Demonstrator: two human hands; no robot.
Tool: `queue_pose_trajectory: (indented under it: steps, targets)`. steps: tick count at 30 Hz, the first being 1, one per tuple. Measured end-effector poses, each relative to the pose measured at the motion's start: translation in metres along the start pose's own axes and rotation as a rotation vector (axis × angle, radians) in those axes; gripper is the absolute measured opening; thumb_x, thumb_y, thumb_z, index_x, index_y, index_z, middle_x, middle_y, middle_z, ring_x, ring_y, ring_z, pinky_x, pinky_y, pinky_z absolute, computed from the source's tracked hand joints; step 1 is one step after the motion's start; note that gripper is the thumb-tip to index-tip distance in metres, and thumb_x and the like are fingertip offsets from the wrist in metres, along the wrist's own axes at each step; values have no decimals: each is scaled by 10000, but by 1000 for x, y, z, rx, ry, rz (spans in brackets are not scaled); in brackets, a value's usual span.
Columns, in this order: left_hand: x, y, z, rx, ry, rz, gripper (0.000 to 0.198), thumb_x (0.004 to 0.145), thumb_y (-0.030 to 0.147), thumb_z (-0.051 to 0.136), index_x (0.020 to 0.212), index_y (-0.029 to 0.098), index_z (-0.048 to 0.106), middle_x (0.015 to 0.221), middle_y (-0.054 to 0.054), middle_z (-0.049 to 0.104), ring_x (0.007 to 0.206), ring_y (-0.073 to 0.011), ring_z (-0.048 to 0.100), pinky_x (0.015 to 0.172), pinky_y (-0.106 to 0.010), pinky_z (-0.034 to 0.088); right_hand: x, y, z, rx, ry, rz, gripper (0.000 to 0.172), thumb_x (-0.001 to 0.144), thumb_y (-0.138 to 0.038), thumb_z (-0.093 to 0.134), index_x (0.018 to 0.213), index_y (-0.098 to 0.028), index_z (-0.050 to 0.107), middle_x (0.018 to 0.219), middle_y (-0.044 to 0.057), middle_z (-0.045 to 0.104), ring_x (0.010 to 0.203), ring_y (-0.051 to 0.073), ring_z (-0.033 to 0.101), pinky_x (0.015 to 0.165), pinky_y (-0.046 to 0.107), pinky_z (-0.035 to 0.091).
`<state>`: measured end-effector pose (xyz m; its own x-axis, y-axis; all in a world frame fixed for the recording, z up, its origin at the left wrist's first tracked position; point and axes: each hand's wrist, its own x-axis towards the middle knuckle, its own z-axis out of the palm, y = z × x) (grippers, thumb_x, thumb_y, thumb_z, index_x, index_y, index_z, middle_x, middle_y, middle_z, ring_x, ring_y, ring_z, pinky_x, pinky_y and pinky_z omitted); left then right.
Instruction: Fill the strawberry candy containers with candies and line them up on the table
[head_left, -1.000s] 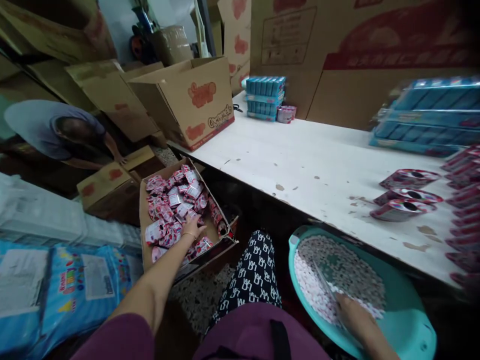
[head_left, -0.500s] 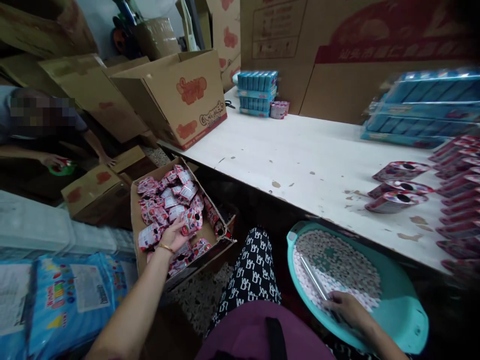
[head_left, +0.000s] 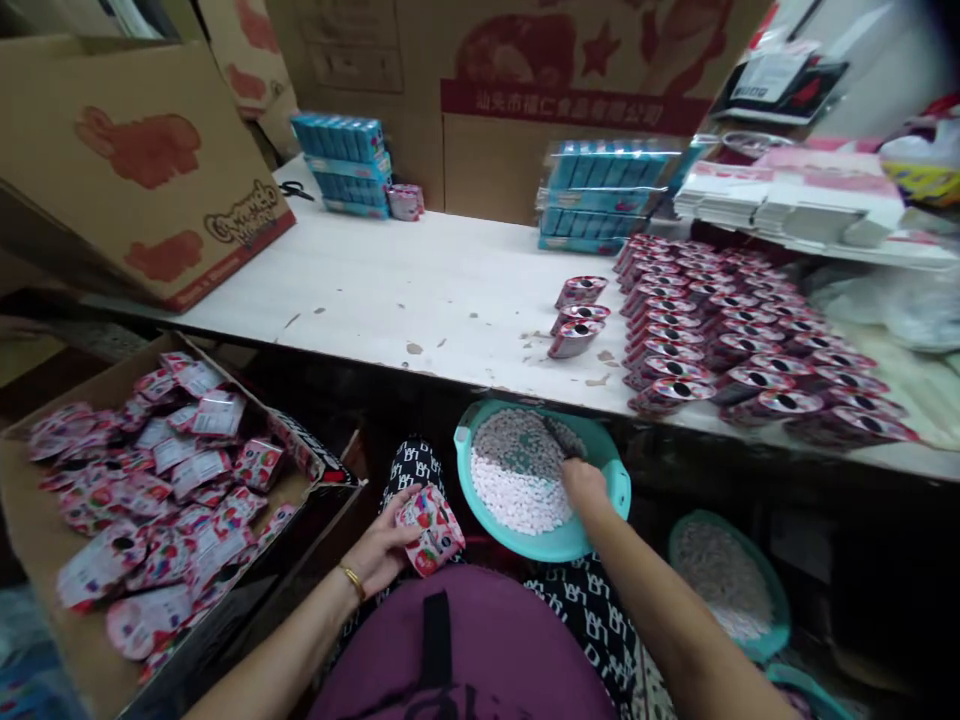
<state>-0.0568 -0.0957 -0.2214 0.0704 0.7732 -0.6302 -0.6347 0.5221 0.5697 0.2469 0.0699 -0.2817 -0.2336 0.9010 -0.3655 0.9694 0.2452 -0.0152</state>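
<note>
My left hand grips a small pink packet with strawberry print, above my lap. In the turquoise basin, my right hand is closed around a slim metal scoop. The scoop's far end dips among small white and greyish candies. To my left, a cardboard box holds many similar packets, lying loosely in a heap. On the white table, 3 packets stand upright with dark openings on top, apart from the dense rows of standing packets at the right.
Blue wrapped packs and more blue packs stand along the table's back. A large carton is at the left, with scissors near it. Flat white cartons lie at right. Another candy basin sits lower right.
My left hand has brought a packet from the box over to my lap. My right hand has moved the scoop deeper across the basin. The view has turned right.
</note>
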Motion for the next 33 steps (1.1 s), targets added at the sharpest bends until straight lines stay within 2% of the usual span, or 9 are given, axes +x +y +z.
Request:
queue_pose_trajectory:
  steps: [2,6,10,12,18,22,26,29,33]
  targets:
    - [-2,1,-5,46,-47,-53,594,536,129,715,1083,203,494,1026,-88,613,943,-240,592,897,-425,411,-4,-15,12,16,-21,-6,340,812,-68,289,971,-49,590,955,215,604,901,267,590,740,347,429]
    - [-8,20,-12,275,-109,-71,578,522,106,736,1058,180,535,1021,-99,624,938,-236,594,888,-385,417,-11,-41,29,82,-110,-39,352,801,-73,315,1039,-104,572,943,173,628,871,235,599,714,323,428]
    - [-1,36,1,403,-155,-38,565,565,137,727,1090,198,526,1033,-79,627,948,-223,590,890,-374,418,-10,-42,34,209,-194,-118,236,775,-192,430,891,-176,635,914,86,652,859,192,585,693,263,404]
    - [10,36,12,426,-146,16,531,575,159,725,1069,180,529,1007,-76,638,929,-219,597,895,-382,416,-9,-38,35,281,-224,-148,193,750,-231,467,791,-186,650,830,39,658,808,158,576,663,224,384]
    - [58,31,33,521,-16,359,615,531,191,742,1089,158,487,1041,-66,621,956,-194,576,934,-374,388,-12,-27,28,476,-252,-233,188,722,-215,473,644,-155,633,597,-32,573,622,90,506,561,167,324]
    - [85,33,42,694,70,489,577,531,252,727,1058,139,521,1004,-64,629,938,-203,576,915,-387,401,-19,-10,3,547,-213,-261,234,753,-262,441,681,-152,635,608,-26,561,595,91,484,534,179,302]
    - [103,27,58,898,54,670,438,577,183,671,1001,148,567,1011,-64,607,926,-189,568,891,-353,411,-31,6,-47,550,-148,-271,265,763,-319,430,744,-179,654,618,-19,576,586,100,484,528,198,291]
    - [113,16,72,1007,-7,771,398,584,70,596,973,158,588,987,-54,592,919,-176,556,867,-324,417,-38,6,-90,424,-102,-293,255,752,-320,442,669,-200,651,586,-16,581,583,104,487,520,207,275]
    - [122,1,83,1092,-24,826,414,581,6,523,958,165,584,946,-40,578,911,-168,542,850,-310,418,-41,-14,-133,132,-96,-306,245,735,-278,439,617,-214,643,658,16,636,650,126,534,522,224,269]
